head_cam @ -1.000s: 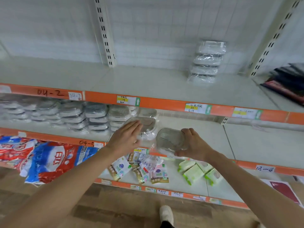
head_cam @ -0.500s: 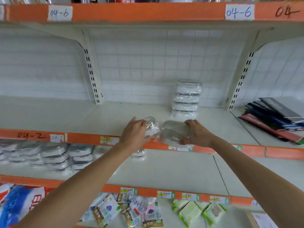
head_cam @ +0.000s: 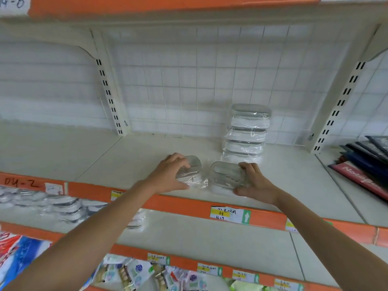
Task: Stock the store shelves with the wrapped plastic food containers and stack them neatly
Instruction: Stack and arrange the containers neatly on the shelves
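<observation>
Two wrapped plastic containers sit side by side near the front of the upper white shelf (head_cam: 130, 156). My left hand (head_cam: 170, 175) grips the left container (head_cam: 194, 164) from above and the side. My right hand (head_cam: 255, 181) holds the right container (head_cam: 225, 175) by its right end. Just behind the right container, a stack of several wrapped containers (head_cam: 247, 133) stands against the tiled back wall. More wrapped containers (head_cam: 63, 204) lie in rows on the shelf below, at the left.
Dark folders or books (head_cam: 365, 162) lie at the right end of the upper shelf. White slotted uprights (head_cam: 109, 97) flank the bay. Orange price rails (head_cam: 189, 204) edge each shelf. Snack packets (head_cam: 147, 274) and a red-blue bag (head_cam: 19, 253) fill the lowest shelves.
Both hands have lifted the two containers from the lower shelf up to the upper shelf and moved them further in, down onto its surface in front of the stack.
</observation>
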Action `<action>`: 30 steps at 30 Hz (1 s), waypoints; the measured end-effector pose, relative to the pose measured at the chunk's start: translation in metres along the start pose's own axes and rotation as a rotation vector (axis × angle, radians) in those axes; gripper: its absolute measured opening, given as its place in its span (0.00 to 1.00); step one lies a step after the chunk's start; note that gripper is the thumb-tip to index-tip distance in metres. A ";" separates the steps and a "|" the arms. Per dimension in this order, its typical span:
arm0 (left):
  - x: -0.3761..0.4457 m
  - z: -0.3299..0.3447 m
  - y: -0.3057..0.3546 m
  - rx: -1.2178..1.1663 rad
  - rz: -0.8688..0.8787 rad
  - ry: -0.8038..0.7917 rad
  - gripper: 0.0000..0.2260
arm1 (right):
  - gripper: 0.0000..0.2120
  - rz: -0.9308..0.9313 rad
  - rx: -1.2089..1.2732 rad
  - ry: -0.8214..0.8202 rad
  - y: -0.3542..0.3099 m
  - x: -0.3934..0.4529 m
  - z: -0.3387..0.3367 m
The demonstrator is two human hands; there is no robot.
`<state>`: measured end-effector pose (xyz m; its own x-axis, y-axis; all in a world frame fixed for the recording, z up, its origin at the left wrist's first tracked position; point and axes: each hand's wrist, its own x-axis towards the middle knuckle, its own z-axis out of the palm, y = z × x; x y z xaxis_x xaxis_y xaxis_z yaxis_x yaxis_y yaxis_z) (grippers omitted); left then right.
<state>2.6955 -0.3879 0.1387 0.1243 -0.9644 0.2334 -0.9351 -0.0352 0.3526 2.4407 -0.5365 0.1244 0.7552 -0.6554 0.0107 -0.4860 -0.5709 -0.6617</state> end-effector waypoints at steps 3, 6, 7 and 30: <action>0.005 -0.012 -0.010 -0.065 -0.109 -0.130 0.38 | 0.40 -0.011 -0.002 0.013 0.003 0.002 0.002; 0.011 -0.012 -0.022 -0.064 -0.149 -0.175 0.41 | 0.39 -0.008 -0.016 0.014 0.003 0.002 0.001; 0.013 -0.012 -0.024 -0.060 -0.150 -0.175 0.42 | 0.39 -0.011 -0.023 0.012 0.002 0.002 0.001; 0.085 0.018 0.069 -0.223 0.202 -0.155 0.35 | 0.42 0.127 0.000 0.044 0.011 -0.018 -0.032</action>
<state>2.6355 -0.4774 0.1667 -0.1236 -0.9751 0.1843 -0.8381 0.2021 0.5067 2.4076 -0.5467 0.1407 0.6678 -0.7433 -0.0402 -0.5765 -0.4823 -0.6596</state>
